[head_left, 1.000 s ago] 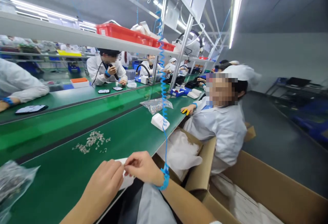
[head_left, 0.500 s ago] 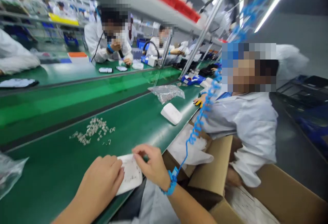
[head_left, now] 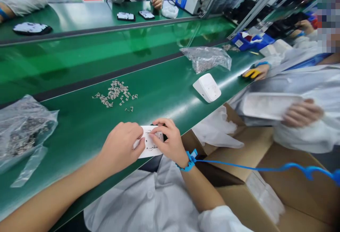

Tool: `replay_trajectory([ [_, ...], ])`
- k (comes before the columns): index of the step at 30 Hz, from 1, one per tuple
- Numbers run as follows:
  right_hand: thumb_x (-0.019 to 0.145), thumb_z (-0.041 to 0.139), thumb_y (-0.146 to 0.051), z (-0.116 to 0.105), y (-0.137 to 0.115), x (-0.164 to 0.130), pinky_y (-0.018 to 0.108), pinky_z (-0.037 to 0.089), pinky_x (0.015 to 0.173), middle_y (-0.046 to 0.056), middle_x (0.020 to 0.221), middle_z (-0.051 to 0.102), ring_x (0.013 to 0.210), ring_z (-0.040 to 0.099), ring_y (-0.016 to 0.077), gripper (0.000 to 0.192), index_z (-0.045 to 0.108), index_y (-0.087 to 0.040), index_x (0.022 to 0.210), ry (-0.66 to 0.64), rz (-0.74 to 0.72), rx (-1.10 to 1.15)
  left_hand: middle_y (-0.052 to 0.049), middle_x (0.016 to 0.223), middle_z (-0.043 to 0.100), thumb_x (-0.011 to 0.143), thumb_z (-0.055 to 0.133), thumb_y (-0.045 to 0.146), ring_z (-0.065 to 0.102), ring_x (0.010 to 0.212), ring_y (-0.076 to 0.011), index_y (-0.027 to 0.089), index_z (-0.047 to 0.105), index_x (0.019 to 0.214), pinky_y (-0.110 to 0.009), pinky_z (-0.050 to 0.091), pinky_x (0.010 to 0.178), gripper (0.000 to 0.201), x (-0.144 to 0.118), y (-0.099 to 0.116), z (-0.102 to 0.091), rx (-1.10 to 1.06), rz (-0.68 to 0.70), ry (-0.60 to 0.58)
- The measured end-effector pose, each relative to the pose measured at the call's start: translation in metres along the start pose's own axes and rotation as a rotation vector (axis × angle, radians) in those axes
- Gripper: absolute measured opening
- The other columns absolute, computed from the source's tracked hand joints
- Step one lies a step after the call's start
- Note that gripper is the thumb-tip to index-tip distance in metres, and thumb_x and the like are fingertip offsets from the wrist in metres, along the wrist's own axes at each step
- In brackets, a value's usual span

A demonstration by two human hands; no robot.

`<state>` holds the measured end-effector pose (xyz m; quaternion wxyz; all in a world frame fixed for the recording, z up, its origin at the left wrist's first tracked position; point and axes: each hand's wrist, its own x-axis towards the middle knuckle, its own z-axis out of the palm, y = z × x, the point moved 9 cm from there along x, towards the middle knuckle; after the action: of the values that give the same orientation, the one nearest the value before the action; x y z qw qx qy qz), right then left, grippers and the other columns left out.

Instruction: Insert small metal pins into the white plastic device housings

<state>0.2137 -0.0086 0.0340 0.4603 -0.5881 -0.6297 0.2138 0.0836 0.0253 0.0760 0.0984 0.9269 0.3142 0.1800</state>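
Observation:
At the near edge of the green workbench (head_left: 79,129) lies a white plastic housing (head_left: 148,153), its inner side with small dark fittings facing up. My left hand (head_left: 124,141) is closed at the housing's left edge, thumb and forefinger curled over it. Over its right half my right hand (head_left: 170,140), with a blue wrist strap (head_left: 189,162), has thumb and forefinger in a pinch. Whatever sits between those fingertips is hidden or too small to name. Beyond my hands, small metal parts (head_left: 115,92) lie in a loose pile.
Clear bags of small parts lie left (head_left: 25,133) and farther back (head_left: 207,58). A wedge-shaped white housing (head_left: 208,87) stands right of the pile. Open cardboard boxes (head_left: 239,154) fill the lower right. Beside them a co-worker's hand (head_left: 302,113) holds a white piece. A blue cord (head_left: 252,169) stretches rightward.
The view has tipped downward and swung left. My right hand has moved from the housing's far edge to a pinch over its inside. The co-worker's hand has come out of the box with a white piece.

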Motion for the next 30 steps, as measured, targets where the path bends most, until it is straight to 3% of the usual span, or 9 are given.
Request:
replay_trajectory([
  [7,0.084,0.073,-0.018,0.005,0.004,0.003,0.037,0.047,0.093,0.004,0.104,0.066,0.101,0.06,0.0192,0.009,0.068,-0.021,0.078,0.025,0.073,0.019,-0.001,0.071,0.056,0.092,0.05,0.026,0.049,0.064,-0.0156,0.02,0.051,0.074,-0.033,0.035,0.064,0.019,-0.004,0.003,0.003,0.036,0.023,-0.026],
  [12,0.084,0.076,-0.02,0.007,0.007,0.008,0.036,0.047,0.091,0.003,0.099,0.067,0.099,0.061,0.0187,0.011,0.068,-0.021,0.076,-0.021,0.094,0.022,-0.005,0.083,0.061,0.095,0.051,0.029,0.053,0.073,-0.0202,0.019,0.066,0.104,-0.037,0.038,0.066,0.02,-0.011,0.015,0.008,0.116,0.138,-0.055],
  [16,0.089,0.071,-0.023,0.001,0.001,-0.001,0.039,0.051,0.094,0.004,0.109,0.07,0.104,0.062,0.02,0.003,0.074,-0.024,0.089,-0.01,-0.024,0.006,-0.005,0.079,0.058,0.096,0.05,0.031,0.054,0.075,-0.0215,0.019,0.068,0.107,-0.039,0.04,0.066,0.024,-0.015,0.02,0.01,0.148,0.163,-0.048],
  [21,0.094,0.06,-0.016,-0.003,-0.002,-0.017,0.046,0.054,0.096,0.003,0.126,0.069,0.11,0.06,0.0224,0.026,0.076,-0.031,0.107,0.037,-0.147,-0.11,-0.006,0.08,0.06,0.098,0.048,0.031,0.055,0.076,-0.0217,0.016,0.068,0.106,-0.04,0.042,0.066,0.026,-0.016,0.022,0.011,0.197,0.182,-0.041],
  [30,0.092,0.058,-0.013,-0.002,-0.009,-0.02,0.046,0.056,0.094,0.004,0.128,0.069,0.111,0.059,0.0234,0.03,0.076,-0.03,0.111,0.023,-0.255,-0.193,-0.005,0.077,0.06,0.099,0.046,0.029,0.054,0.072,-0.0207,0.016,0.067,0.1,-0.038,0.037,0.063,0.025,-0.013,0.027,0.008,0.236,0.222,-0.013],
])
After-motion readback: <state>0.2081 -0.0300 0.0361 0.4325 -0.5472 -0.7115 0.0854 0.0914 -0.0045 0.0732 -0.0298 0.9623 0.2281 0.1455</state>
